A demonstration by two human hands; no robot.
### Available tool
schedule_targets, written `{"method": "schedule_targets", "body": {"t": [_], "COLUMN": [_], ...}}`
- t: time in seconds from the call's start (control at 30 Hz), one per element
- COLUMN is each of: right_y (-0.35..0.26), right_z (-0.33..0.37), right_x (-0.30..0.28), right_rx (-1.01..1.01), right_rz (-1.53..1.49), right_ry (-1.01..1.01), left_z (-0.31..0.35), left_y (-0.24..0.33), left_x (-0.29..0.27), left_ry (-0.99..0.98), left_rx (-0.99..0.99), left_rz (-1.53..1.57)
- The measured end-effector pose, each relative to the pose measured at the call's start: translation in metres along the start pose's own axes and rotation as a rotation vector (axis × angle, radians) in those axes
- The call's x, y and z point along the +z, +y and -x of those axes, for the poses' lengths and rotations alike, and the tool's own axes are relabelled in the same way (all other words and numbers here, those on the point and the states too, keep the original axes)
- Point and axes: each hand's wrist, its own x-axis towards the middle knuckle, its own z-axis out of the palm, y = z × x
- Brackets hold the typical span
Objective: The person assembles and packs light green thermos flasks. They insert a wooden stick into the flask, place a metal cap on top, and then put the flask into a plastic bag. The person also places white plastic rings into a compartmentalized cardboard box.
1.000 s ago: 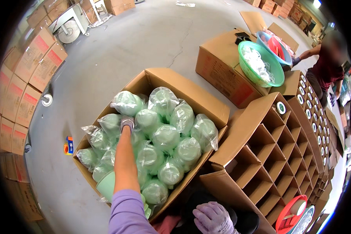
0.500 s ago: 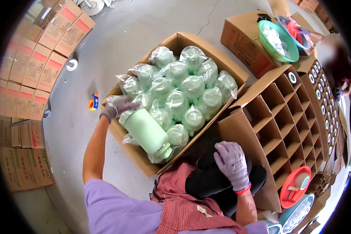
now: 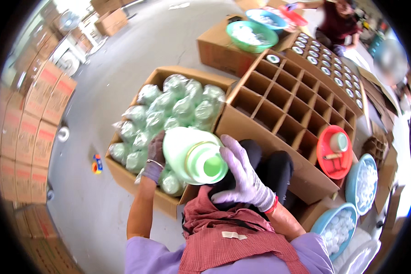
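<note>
A pale green bottle (image 3: 180, 150) is tilted with its uncapped mouth toward me, above a carton (image 3: 162, 201). The carton holds several green bottles in clear plastic bags (image 3: 155, 119). My left hand (image 3: 156, 157), in a grey-lilac glove, is closed against the side of the held bottle; its fingers are partly hidden behind it. My right hand (image 3: 244, 176), in a lilac glove, has thumb and fingers spread beside the bottle's neck. Its fingertips are close to the rim; whether they touch it I cannot tell.
Right of the bagged bottles stands a carton with dividers (image 3: 260, 146), one bottle top in its far corner. On it rests a red basin (image 3: 323, 157). Blue basins of white pieces (image 3: 337, 233) stand nearer me. A co-worker (image 3: 338, 23) is at far right. A tape roll (image 3: 97, 164) lies left.
The green bottle has been lifted off the bagged ones, its mouth turned toward me. My left hand has closed on it; my right has moved from my knee to its neck. The view has shifted.
</note>
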Motion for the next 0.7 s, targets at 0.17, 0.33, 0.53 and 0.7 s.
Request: {"method": "schedule_targets", "body": {"t": [0.17,0.33,0.53,0.7], "right_y": [-0.064,-0.08,-0.027,0.035], "right_z": [0.009,0.053,0.131,0.213], "right_x": [-0.084,-0.102,-0.1,-0.206], "right_rx": [0.094,0.485,0.521,0.835], "right_rz": [0.196,0.545,0.07,0.795], "right_ry": [0.329,0.409,0.297,0.532], "left_z": [0.002,0.04,0.075,0.065], "left_y": [0.078,0.198,0.211,0.184], "left_x": [0.092,0.126,0.148,0.151], "left_ry": [-0.538,-0.627,-1.108,-1.083], "left_rx": [0.664,-0.009,-0.137,-0.192], "left_rz": [-0.155,0.776,0.663,0.718]}}
